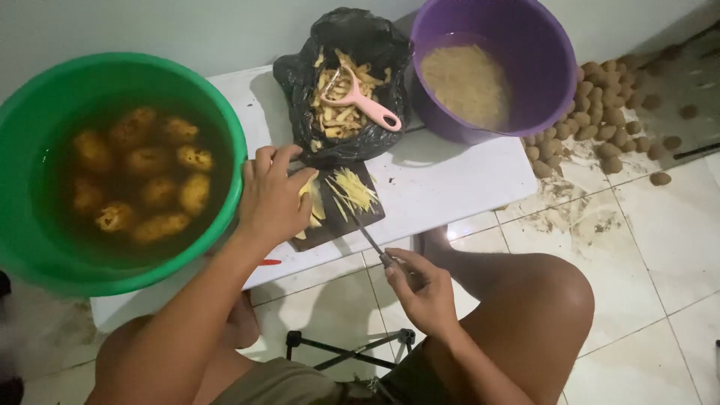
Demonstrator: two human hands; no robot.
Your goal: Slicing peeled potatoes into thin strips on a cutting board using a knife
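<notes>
- White tiled floor, dusty near the wall, with a low white table [450, 180] set across it and a folding stool frame [352, 349] under the knees.
- At the middle of the table, a small dark cutting board [358, 217], carrying potato slabs [313, 202] at its nine o'clock side and thin yellow potato strips [352, 189] toward one o'clock.
- Left hand [271, 196] arched over the slabs, fingers curled down and pressing on them, thumb splayed toward twelve o'clock.
- Right hand [424, 289] at five o'clock from the board, fingers wrapped closed around the handle of a knife [370, 240], blade tip reaching up to the strips.
- Better kept tucked: left fingertips behind the knuckles, blade brought down parallel to them for even sticks.
- Worth clearing cut strips toward the twelve o'clock edge, so the blade lands on bare board.
- At nine o'clock, a green tub [225, 127] of water with peeled potatoes [142, 191] sunk in it.
- At twelve o'clock, a black bag [300, 75] of peelings with a pink peeler [364, 105] on top; at one o'clock, a purple bucket [540, 52] of cut strips in water.
- At two o'clock, unpeeled potatoes [607, 120] heaped on the floor.
</notes>
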